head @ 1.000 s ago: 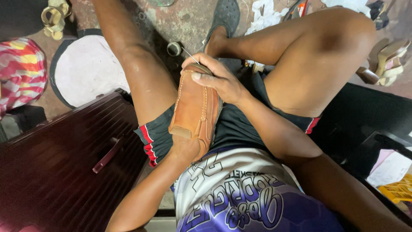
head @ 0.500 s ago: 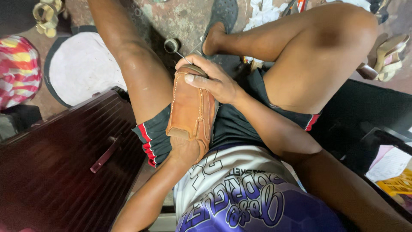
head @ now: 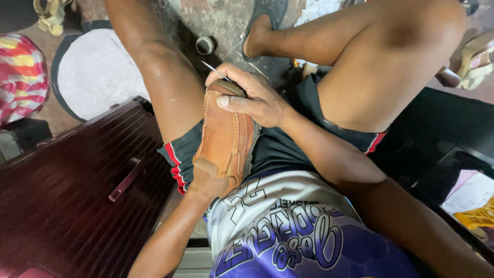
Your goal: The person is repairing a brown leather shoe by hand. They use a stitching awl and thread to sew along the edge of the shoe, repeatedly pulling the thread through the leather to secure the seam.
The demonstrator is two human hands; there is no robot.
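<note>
A tan leather shoe [head: 225,136] with pale stitching rests in my lap between my thighs, toe pointing away from me. My left hand [head: 206,184] grips it from below at the heel end, mostly hidden behind the shoe. My right hand [head: 249,95] lies over the toe, thumb pressed flat on the upper. A thin metal needle or awl [head: 213,69] pokes out from the right hand's fingers past the toe.
A dark red wooden box [head: 77,201] with a small handle stands at my left. Beyond it lie a white round mat [head: 98,72], a striped bag [head: 18,77] and sandals [head: 51,13]. A small round tin [head: 205,45] sits on the floor. Black cases [head: 453,144] with papers stand at right.
The shoe and both hands stay in my lap. My right hand has shifted slightly at the toe, and the thin metal point now shows past the fingers.
</note>
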